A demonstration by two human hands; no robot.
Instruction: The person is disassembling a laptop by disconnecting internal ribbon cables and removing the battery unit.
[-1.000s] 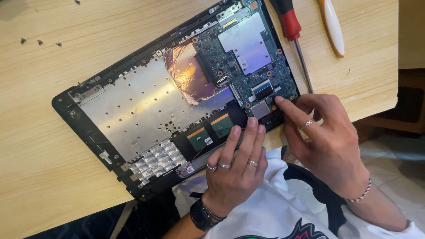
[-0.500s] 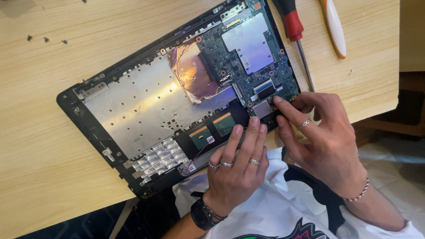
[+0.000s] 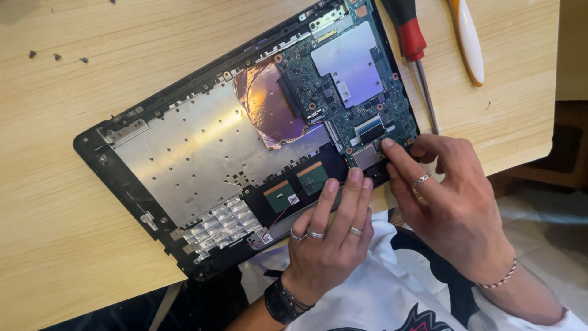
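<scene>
The opened laptop base (image 3: 245,153) lies tilted on the wooden worktop (image 3: 55,202), its near edge overhanging toward the person's lap. Against the frames of a second and half a second ago, little is changed: the base sits in the same place, and only the view is shifted slightly, the chassis appearing a little further right and lower.

The left hand (image 3: 327,242) is kept flat, fingers extended and close together, the fingertips (image 3: 354,176) pressed on the dark near strip of the base just right of the two small green boards (image 3: 297,186); nothing is gripped by it. The right hand (image 3: 450,205) is curled, its forefinger laid on the near right corner of the green circuit board (image 3: 349,79), beside a small metal-shielded part (image 3: 366,157). Whether anything tiny is pinched there cannot be told.

The steady pose suggests that the base is being braced by the left hand while fine work at that corner is carried on, not yet finished.

A red-handled screwdriver (image 3: 411,37) and an orange-and-white pry tool (image 3: 467,40) lie untouched at the far right. Small dark screws (image 3: 55,57) are seen at the far left.
</scene>
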